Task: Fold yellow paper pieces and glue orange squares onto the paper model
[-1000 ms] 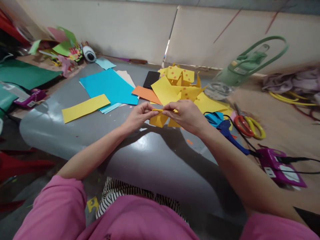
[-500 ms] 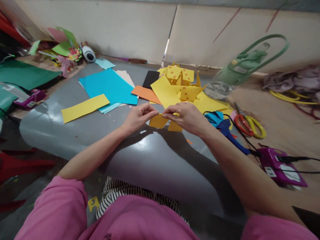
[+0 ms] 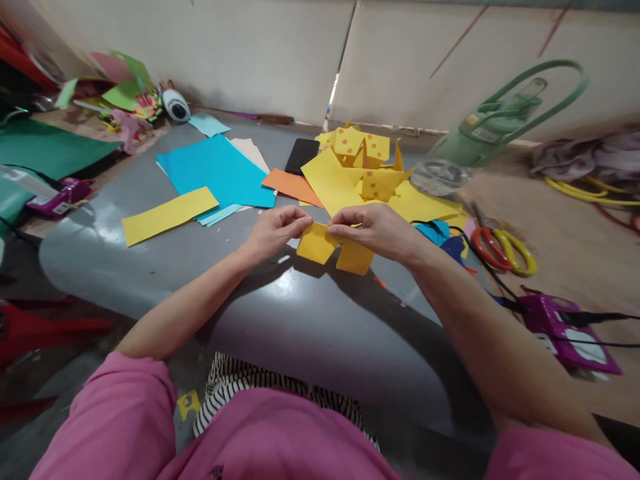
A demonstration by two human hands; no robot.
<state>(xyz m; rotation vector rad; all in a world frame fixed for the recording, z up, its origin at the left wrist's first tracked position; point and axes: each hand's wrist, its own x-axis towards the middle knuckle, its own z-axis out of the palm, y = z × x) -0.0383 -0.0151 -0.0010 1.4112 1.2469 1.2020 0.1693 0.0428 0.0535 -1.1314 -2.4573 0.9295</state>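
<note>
A folded piece of yellow paper point(image 3: 317, 244) hangs between my two hands, just above the grey table point(image 3: 300, 320). Two flaps of it point down toward me. The fingertips of my left hand point(image 3: 280, 230) pinch its upper left corner. My right hand point(image 3: 373, 227) pinches the top edge near the middle, with a second flap showing below its fingers. Behind the hands lie a yellow sheet point(image 3: 330, 180) and an orange strip point(image 3: 291, 186). Spotted yellow paper shapes point(image 3: 373, 148) stand in a cluster beyond them.
Blue sheets point(image 3: 215, 170) and a yellow strip point(image 3: 170, 217) lie at left. A black phone point(image 3: 301, 157) is near the back. On the right are a green bottle point(image 3: 470, 140), scissors point(image 3: 505, 248), a partly hidden blue glue gun point(image 3: 454, 249) and a purple box with cables point(image 3: 570, 333).
The yellow folded paper has tilted, so more of its two flaps shows. My right hand and forearm have shifted slightly and now cover more of the blue glue gun.
</note>
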